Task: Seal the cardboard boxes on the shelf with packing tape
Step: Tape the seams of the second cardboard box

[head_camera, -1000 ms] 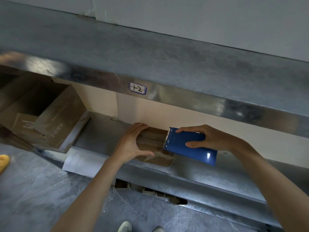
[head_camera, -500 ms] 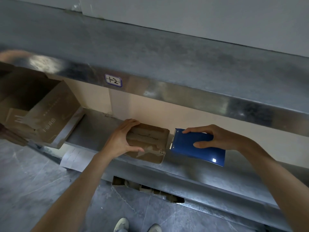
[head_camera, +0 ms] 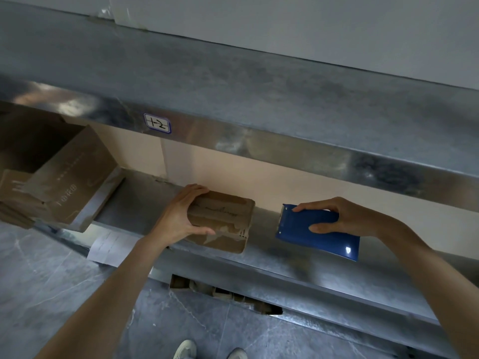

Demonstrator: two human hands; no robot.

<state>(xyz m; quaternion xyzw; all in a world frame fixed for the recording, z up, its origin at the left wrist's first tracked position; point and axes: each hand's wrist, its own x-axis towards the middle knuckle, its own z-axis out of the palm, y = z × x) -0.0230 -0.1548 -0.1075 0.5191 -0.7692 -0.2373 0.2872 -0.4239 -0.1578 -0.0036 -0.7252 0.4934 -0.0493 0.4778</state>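
A small brown cardboard box (head_camera: pixel 223 220) lies on the metal shelf (head_camera: pixel 298 270), with clear tape strips across its top. My left hand (head_camera: pixel 178 216) grips its left end, fingers over the far edge and thumb on the near side. My right hand (head_camera: pixel 337 216) holds a blue tape dispenser (head_camera: pixel 311 234) by its top, thumb on the near face. The dispenser's toothed end points left at the box, with a gap between them.
Larger cardboard boxes (head_camera: pixel 70 182) lean at the shelf's left end. An upper shelf with a label (head_camera: pixel 157 123) overhangs the working space. A white paper (head_camera: pixel 108 246) hangs off the shelf front. My shoes (head_camera: pixel 186 349) show on the grey floor below.
The blue dispenser has moved right, off the box's right end, leaving a gap. My left hand has stayed on the box.
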